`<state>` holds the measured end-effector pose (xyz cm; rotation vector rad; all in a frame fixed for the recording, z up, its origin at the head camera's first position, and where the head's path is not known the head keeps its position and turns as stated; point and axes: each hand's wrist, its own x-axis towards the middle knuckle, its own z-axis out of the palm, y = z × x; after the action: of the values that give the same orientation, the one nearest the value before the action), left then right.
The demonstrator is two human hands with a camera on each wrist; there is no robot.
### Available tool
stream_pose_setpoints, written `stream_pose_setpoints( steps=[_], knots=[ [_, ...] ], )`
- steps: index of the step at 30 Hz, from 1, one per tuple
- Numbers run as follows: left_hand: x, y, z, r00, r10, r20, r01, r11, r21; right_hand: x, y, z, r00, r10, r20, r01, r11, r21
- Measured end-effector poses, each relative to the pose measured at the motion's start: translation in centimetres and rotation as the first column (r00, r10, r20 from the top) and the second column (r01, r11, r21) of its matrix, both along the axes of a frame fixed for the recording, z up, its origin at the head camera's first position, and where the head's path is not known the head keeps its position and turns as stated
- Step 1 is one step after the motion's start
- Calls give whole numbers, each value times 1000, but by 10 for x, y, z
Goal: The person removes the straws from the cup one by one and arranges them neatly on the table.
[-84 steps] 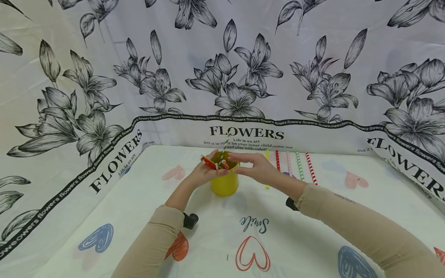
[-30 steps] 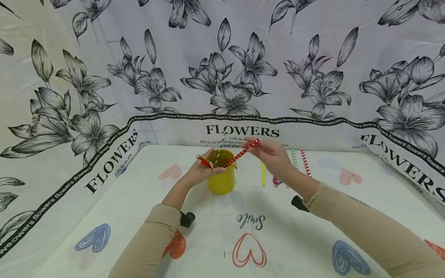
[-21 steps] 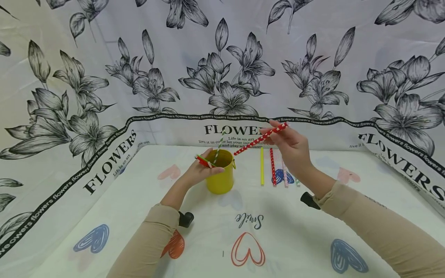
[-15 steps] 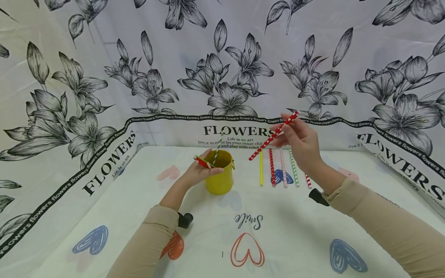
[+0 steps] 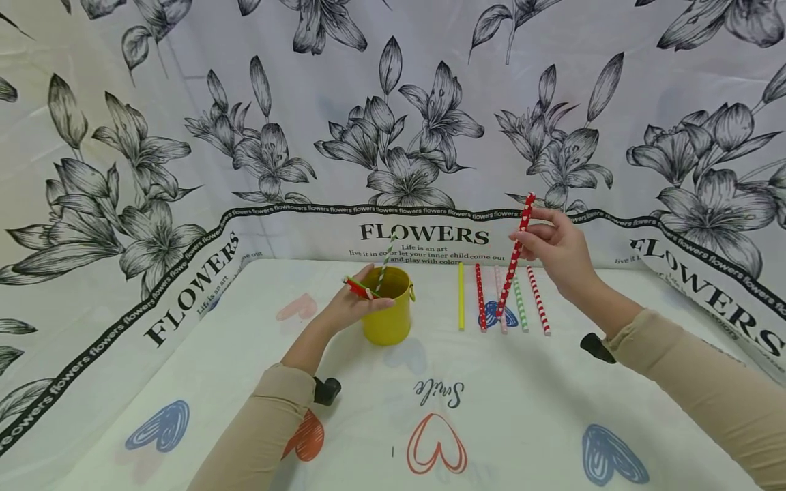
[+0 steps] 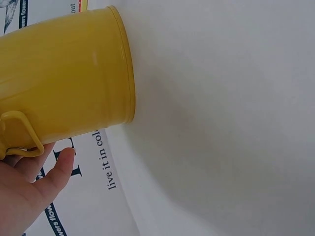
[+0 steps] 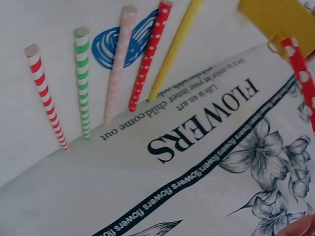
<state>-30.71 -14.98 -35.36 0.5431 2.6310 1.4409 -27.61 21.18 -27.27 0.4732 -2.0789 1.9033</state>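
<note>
In the head view my left hand (image 5: 351,308) holds a yellow metal bucket (image 5: 388,324) at its left side, thumb across the front near the rim. A green-and-white striped straw (image 5: 385,264) sticks up from the bucket. Other straws with red and green ends (image 5: 359,288) lean at the rim by the left hand. My right hand (image 5: 557,254) pinches a red straw with white spots (image 5: 511,273) near its upper end. This straw slants steeply, its lower end overlapping the pink straw in the head view. The right wrist view shows part of the held straw at its right edge.
A row of paper straws lies right of the bucket: yellow (image 7: 174,51), red with white stars (image 7: 148,61), pink (image 7: 118,66), green-striped (image 7: 82,78) and red-striped (image 7: 45,93). A flower-printed curtain (image 5: 430,170) rises behind the white tablecloth (image 5: 362,409).
My right hand has moved from the bucket to the right with the red spotted straw, which now points down over the row. The left hand stays at the bucket.
</note>
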Motion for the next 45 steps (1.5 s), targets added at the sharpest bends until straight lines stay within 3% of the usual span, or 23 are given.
stream_pose_setpoints(
  steps=[3,6,10,17,23,33,40,45],
  knots=[
    [1,1,0,1000,0,9,0,1000,0,-5,9,-6,993,-118,-19,119,990,78],
    [0,1,0,1000,1,3,-1,1000,3,-10,18,-13,973,-223,-50,228,960,164],
    [0,1,0,1000,4,-4,-4,1000,2,-14,31,-18,962,-271,-41,273,935,227],
    [1,2,1,1000,7,5,-7,1000,-1,-24,58,-23,980,-194,40,170,927,335],
    [2,1,1,1000,1,11,-1,1000,7,-33,77,-33,981,-171,93,123,915,385],
    [2,1,0,1000,8,21,-8,1000,-2,-43,96,-48,972,-171,162,63,851,521],
    [2,0,-1,1000,12,20,-11,1000,-4,-54,108,-63,960,-150,235,-2,838,546],
    [3,0,-1,1000,11,22,-11,1000,3,-62,116,-71,950,-149,273,-48,797,602]
  ],
)
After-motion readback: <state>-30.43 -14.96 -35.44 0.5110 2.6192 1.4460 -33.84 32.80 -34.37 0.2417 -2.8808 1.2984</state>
